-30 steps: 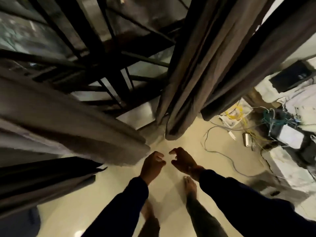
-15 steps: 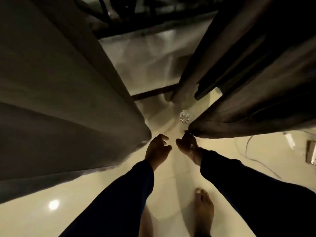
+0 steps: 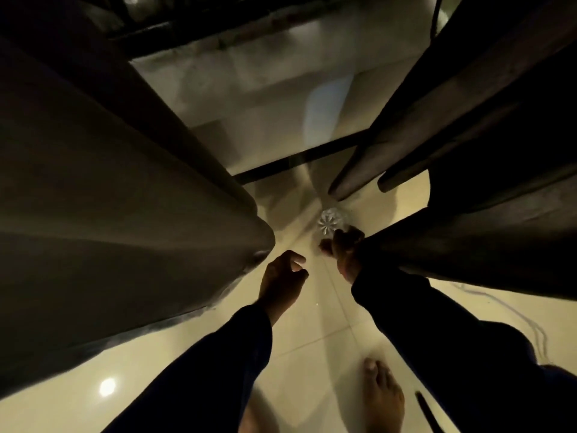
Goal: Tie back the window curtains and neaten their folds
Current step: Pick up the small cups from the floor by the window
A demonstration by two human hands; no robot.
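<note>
Open floor (image 3: pixel 312 332) lane centre, near to far; left curtain (image 3: pixel 109 214) and right curtain (image 3: pixel 484 151) flanking; floor drain (image 3: pixel 331 220) beyond.

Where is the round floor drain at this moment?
In the head view the round floor drain sits on the tiled floor right of centre, just beyond the right hand, between the left curtain and the right curtain.

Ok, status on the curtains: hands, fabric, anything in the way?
Left hand loosely curled, empty, beside left curtain. Right hand at right curtain edge, grip unclear. Floor drain below.
</note>
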